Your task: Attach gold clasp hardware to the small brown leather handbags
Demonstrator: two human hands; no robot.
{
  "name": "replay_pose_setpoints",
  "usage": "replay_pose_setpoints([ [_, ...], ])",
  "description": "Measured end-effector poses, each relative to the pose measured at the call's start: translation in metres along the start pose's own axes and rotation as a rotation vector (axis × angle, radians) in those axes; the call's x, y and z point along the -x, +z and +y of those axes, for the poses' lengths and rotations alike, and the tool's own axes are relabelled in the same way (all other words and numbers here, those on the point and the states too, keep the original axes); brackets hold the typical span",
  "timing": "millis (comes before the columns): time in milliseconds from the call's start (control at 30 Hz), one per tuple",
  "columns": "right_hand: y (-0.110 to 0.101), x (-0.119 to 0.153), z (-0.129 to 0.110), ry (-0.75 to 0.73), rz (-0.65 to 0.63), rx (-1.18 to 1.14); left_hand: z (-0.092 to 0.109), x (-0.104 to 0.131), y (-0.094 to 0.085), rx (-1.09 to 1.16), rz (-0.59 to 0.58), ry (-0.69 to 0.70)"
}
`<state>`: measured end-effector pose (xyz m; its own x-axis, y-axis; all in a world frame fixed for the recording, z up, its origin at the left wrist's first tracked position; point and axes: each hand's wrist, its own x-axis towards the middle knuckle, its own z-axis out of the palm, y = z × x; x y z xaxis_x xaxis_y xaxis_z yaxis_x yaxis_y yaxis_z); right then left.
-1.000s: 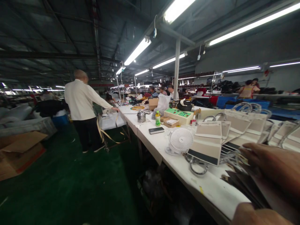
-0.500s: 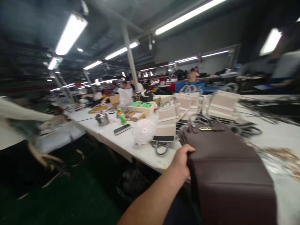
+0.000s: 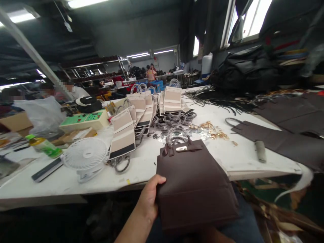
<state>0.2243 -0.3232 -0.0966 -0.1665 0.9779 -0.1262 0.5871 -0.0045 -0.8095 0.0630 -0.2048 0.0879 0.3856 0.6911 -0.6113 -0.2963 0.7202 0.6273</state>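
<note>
My left hand (image 3: 151, 194) is closed on the left edge of a dark brown handbag piece (image 3: 194, 185), thumb on its front face. The piece hangs at the front edge of the table over my lap. It carries a metal clasp plate (image 3: 181, 149) on a strap and a plastic-wrapped handle (image 3: 177, 135) at its top. Under its lower edge shows a blurred, dark skin-toned shape (image 3: 214, 235), apparently my right hand or forearm; its fingers are hidden.
On the white table (image 3: 243, 162) are beige-lined bag pieces (image 3: 124, 130), a white fan (image 3: 86, 153), a green-labelled bottle (image 3: 44, 146), gold hardware (image 3: 214, 130) and a grey roll (image 3: 260, 151). More dark brown pieces (image 3: 275, 138) lie right. People sit far back.
My view has turned right, bringing the table's right side and the window into sight. The handbag piece, still in my left hand, now appears further left and its full lower edge shows.
</note>
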Motion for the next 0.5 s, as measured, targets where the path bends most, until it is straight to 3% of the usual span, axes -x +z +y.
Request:
replay_pose_setpoints([
  [133,0.002,-0.015,0.007,0.074,-0.106,-0.033,0.004,-0.055,0.004,-0.154,-0.030,0.262],
  [233,-0.010,-0.034,0.011,0.112,-0.089,-0.033,0.014,-0.088,0.002,-0.195,-0.063,0.339],
  [367,-0.028,-0.040,0.013,0.141,-0.065,-0.025,0.014,-0.104,-0.013,-0.236,-0.104,0.350],
  [500,-0.049,-0.019,0.002,0.105,-0.090,-0.037,0.009,-0.103,-0.023,-0.264,-0.093,0.398],
])
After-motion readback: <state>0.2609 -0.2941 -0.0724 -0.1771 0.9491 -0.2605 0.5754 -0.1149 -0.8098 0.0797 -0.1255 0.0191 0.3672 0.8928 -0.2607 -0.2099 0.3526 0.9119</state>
